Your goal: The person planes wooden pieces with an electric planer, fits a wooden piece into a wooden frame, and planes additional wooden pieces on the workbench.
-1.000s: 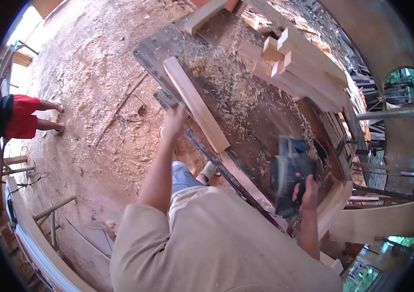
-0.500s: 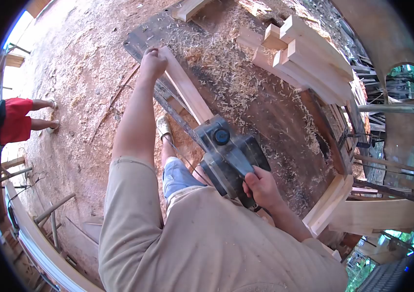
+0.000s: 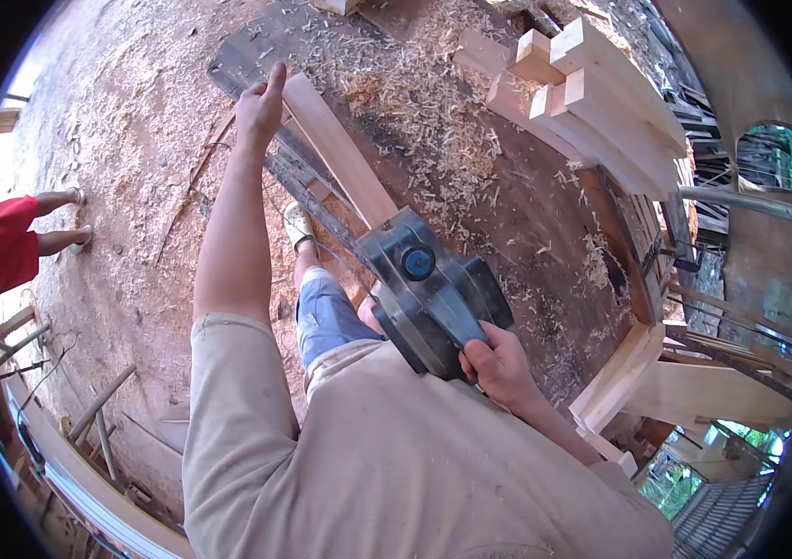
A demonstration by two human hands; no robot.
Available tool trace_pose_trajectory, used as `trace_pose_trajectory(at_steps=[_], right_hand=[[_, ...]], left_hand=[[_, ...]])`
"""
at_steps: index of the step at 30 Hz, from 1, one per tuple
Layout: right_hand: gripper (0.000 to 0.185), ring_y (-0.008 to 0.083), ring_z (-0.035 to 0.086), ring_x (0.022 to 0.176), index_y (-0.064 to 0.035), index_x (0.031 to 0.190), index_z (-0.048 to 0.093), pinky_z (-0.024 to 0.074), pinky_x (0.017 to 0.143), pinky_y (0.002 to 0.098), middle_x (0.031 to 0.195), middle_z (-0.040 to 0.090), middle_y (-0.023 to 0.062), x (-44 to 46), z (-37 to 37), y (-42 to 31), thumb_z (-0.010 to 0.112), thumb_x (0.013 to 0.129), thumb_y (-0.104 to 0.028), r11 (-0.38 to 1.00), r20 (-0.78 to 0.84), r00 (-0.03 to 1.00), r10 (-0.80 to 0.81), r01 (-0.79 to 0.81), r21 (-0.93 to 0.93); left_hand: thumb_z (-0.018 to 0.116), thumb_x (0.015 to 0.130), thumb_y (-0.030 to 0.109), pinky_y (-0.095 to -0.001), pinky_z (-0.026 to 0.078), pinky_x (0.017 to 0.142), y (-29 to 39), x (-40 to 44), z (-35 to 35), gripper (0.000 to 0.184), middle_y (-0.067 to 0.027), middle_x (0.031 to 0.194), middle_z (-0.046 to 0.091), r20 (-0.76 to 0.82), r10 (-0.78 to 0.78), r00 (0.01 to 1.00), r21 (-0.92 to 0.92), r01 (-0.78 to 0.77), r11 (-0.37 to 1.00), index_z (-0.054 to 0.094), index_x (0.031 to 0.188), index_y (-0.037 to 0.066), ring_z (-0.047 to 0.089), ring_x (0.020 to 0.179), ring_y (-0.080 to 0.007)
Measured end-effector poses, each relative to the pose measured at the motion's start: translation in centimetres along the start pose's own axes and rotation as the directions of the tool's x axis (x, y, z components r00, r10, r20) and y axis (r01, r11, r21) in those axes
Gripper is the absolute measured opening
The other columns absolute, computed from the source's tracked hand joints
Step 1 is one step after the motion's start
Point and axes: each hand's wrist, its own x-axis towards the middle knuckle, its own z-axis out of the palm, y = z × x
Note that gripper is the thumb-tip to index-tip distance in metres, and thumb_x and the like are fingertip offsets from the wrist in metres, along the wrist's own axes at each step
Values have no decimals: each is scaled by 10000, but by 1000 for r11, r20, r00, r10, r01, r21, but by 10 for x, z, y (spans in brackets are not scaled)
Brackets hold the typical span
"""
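Observation:
An electric hand planer (image 3: 433, 293), dark with a blue round knob, sits on the near end of a pale wooden board (image 3: 345, 154). My right hand (image 3: 498, 365) is wrapped around the planer's rear handle. Beside the board's far left end is my left hand (image 3: 261, 110), its thumb stretched up and apart from the fingers; it seems to hold nothing. The board lies along the left edge of a dark workbench (image 3: 545, 270). The planer and my right hand hide the board's near part.
Wood shavings (image 3: 424, 130) cover much of the bench. Several cut timber pieces (image 3: 615, 121) are stacked at its far right, with more pale timber (image 3: 618, 377) at the near right. A person in red shorts (image 3: 12, 247) stands at the left.
My left hand has shifted off the board's far end to the left, thumb now raised. The planer stays on the board with my right hand on it. The view has shifted slightly.

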Motion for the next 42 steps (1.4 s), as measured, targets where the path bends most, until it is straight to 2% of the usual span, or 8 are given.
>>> trace_pose_trajectory(at_steps=[22,24,28,30,31,35,37,42], right_hand=[[626,117,568,545,47,758,653,449,529,305,566,573,43,174,70,-137,584,904,-558,968,-47,973,-227,220,-118],[641,135,581,540,49,753,655,457,530,311,565,581,51,197,78,-150,584,901,-571,968,-46,973,-226,220,-120],[620,92,496,411,31,872,649,385,384,242,539,536,21,209,83,-164,573,925,-583,966,-8,969,-246,244,-85],[651,133,561,471,24,772,643,437,459,284,547,566,42,213,84,-159,576,907,-610,949,-50,954,-297,289,-126],[692,174,627,532,17,671,638,489,534,325,555,595,64,214,85,-159,578,890,-637,928,-85,935,-345,327,-176],[673,175,623,515,-1,658,636,492,530,322,554,597,67,212,87,-165,575,897,-628,974,-41,979,-200,195,-114],[674,177,623,515,-4,653,635,491,533,325,550,594,67,211,87,-169,572,897,-629,970,-36,977,-208,201,-137],[711,326,684,709,43,707,668,515,693,410,669,659,185,224,94,-172,543,903,-629,922,-105,943,-315,278,-270]], left_hand=[[347,878,809,-406,400,985,2,33,-19,932,-158,1088,711,320,-190,928,-56,219,974,719,1115,-12,608,1105,-265],[334,937,735,-426,409,1001,0,24,-23,871,-204,1074,709,348,-118,930,-377,253,891,732,1059,-30,630,1097,-278],[373,1030,511,-408,439,893,34,-65,-30,651,-167,972,657,-378,-220,899,-613,-65,788,649,918,-68,603,958,-258],[453,993,185,-370,428,707,22,-132,-34,293,-118,789,571,-458,433,776,334,-301,893,546,816,-29,527,748,-217],[550,900,43,-359,427,622,68,-182,-27,195,-103,750,572,-532,214,819,-200,-367,908,481,720,14,526,653,-216],[705,639,56,-393,498,586,77,-281,18,169,-94,757,620,106,929,354,-626,-702,340,553,710,64,615,687,-286],[724,740,180,-430,504,906,67,-300,54,275,-146,1092,686,493,804,332,-492,-656,572,710,982,50,645,1021,-346],[703,830,334,-446,430,1024,78,-279,79,422,-129,1270,641,822,518,238,-436,-324,840,682,1205,142,568,1195,-333]])
